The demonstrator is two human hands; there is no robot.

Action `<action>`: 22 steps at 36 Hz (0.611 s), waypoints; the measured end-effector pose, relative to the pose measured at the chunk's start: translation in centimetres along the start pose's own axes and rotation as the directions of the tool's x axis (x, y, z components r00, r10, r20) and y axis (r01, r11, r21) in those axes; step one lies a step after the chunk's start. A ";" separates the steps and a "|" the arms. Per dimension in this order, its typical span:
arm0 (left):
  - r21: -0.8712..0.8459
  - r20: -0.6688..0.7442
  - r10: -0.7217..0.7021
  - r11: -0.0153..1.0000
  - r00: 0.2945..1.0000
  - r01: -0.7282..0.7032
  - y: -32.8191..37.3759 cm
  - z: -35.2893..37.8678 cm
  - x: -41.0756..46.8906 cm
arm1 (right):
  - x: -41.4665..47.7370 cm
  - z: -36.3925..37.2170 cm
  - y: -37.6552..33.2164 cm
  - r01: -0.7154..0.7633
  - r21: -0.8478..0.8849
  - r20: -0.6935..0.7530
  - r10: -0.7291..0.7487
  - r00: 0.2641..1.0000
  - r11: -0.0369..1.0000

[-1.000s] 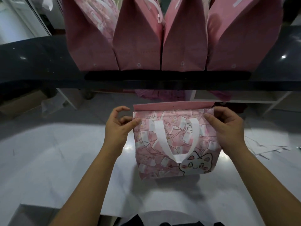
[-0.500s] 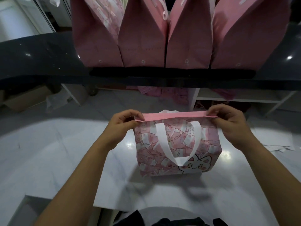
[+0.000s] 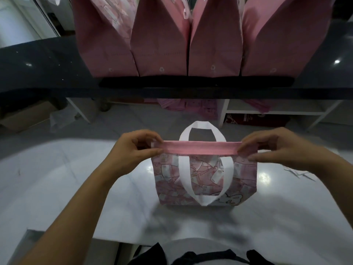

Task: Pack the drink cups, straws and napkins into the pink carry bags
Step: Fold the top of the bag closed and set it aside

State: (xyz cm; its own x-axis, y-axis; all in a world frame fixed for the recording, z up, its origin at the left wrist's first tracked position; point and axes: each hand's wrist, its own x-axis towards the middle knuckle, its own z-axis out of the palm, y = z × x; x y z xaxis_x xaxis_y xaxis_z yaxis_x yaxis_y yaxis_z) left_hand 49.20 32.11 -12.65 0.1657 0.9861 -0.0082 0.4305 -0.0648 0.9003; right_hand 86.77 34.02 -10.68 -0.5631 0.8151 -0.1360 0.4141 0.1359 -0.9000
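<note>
The printed pink bag [image 3: 206, 180] stood on the white table [image 3: 57, 188], near the middle, below the dark shelf [image 3: 38, 73]. Its plain pink top band [image 3: 200, 148] was stretched flat between both hands. Left hand [image 3: 133, 152] pinched the band's left end, thumb and fingers closed on it. Right hand [image 3: 275, 148] pinched the right end likewise. One white handle [image 3: 202, 129] rose behind the band; the other [image 3: 206, 188] hung down the front. Four pink bags [image 3: 215, 44] stood in a row on the shelf beyond.
</note>
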 end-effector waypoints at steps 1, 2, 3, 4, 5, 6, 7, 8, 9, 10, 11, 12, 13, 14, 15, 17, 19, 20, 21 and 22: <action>-0.024 0.009 -0.008 1.000 1.000 0.008 0.0 -0.1 -0.1 | -0.1 0.2 0.1 0.025 -0.066 -0.060 -0.029 0.998 0.998; -0.032 0.020 -0.015 0.999 1.000 0.016 0.1 -0.3 -0.3 | -0.3 0.6 0.2 0.038 -0.138 -0.123 -0.055 0.991 0.990; -0.020 0.021 -0.014 1.000 1.000 0.014 0.2 -0.4 -0.4 | -0.5 1.0 0.2 0.043 -0.190 -0.180 -0.078 0.981 0.981; -0.002 0.013 -0.003 1.000 1.000 0.003 0.2 -0.4 -0.6 | -0.7 1.5 0.2 0.039 -0.226 -0.231 -0.092 0.969 0.973; 0.015 0.004 0.007 1.000 1.000 -0.007 0.3 -0.4 -0.8 | -1.1 1.9 0.2 0.036 -0.264 -0.272 -0.111 0.956 0.964; 0.028 -0.003 0.011 1.000 1.000 -0.011 0.4 -0.4 -1.0 | -1.4 2.2 0.1 0.029 -0.306 -0.301 -0.126 0.945 0.952; 0.051 -0.001 0.010 0.999 1.000 -0.010 0.5 -0.3 -1.2 | -1.8 2.3 0.2 0.021 -0.356 -0.312 -0.140 0.940 0.934; 0.094 0.011 0.008 0.996 1.000 -0.009 0.5 -0.3 -1.4 | -2.1 2.5 -0.1 0.004 -0.399 -0.313 -0.141 0.939 0.917; 0.145 0.033 0.014 0.989 0.999 -0.018 0.7 -0.3 -1.6 | -2.4 2.6 -0.3 -0.018 -0.447 -0.305 -0.133 0.943 0.894; 0.206 0.054 0.027 0.978 0.998 -0.038 1.0 -0.3 -1.8 | -2.6 2.7 -0.7 -0.040 -0.510 -0.288 -0.127 0.949 0.860; 0.268 0.079 0.049 0.961 0.996 -0.068 1.6 -0.2 -2.0 | -2.6 2.9 -1.0 -0.046 -0.584 -0.264 -0.136 0.955 0.810; 0.325 0.107 0.071 0.940 0.992 -0.102 2.2 0.1 -2.2 | -2.5 3.2 -1.5 -0.039 -0.658 -0.238 -0.158 0.958 0.752; 0.370 0.140 0.086 0.919 0.986 -0.133 3.0 0.5 -2.3 | -2.3 3.5 -2.0 -0.024 -0.715 -0.216 -0.189 0.958 0.699; 0.404 0.174 0.096 0.901 0.980 -0.160 3.8 1.1 -2.4 | -2.1 3.9 -2.7 -0.012 -0.752 -0.188 -0.197 0.962 0.659; 0.429 0.209 0.102 0.884 0.973 -0.185 4.5 1.8 -2.4 | -1.8 4.4 -3.2 0.002 -0.776 -0.156 -0.196 0.968 0.631; 0.478 0.278 0.106 0.847 0.955 -0.233 5.8 3.1 -2.1 | -1.0 5.4 -3.9 0.058 -0.812 -0.085 -0.216 0.973 0.580; 0.549 0.325 0.122 0.784 0.938 -0.292 6.5 4.2 -1.7 | 0.0 6.8 -4.0 0.105 -0.855 -0.022 -0.237 0.971 0.509; 0.584 0.337 0.146 0.742 0.930 -0.328 6.7 4.5 -1.5 | 0.5 7.3 -3.9 0.129 -0.875 0.001 -0.264 0.964 0.467; 0.612 0.344 0.174 0.704 0.923 -0.361 6.7 4.7 -1.4 | 0.9 7.7 -3.7 0.147 -0.887 0.008 -0.305 0.952 0.437; 0.627 0.347 0.197 0.678 0.917 -0.383 6.6 4.8 -1.4 | 1.2 7.8 -3.6 0.150 -0.890 -0.003 -0.334 0.943 0.430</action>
State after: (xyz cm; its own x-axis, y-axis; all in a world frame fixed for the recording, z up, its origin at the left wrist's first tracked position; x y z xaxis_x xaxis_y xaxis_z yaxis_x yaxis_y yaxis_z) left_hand 56.05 29.62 -8.74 0.5449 0.8383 0.0189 0.7846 -0.5177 0.3411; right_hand 79.01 30.15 -10.86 -0.6671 0.7245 0.1734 0.7305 0.6818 -0.0387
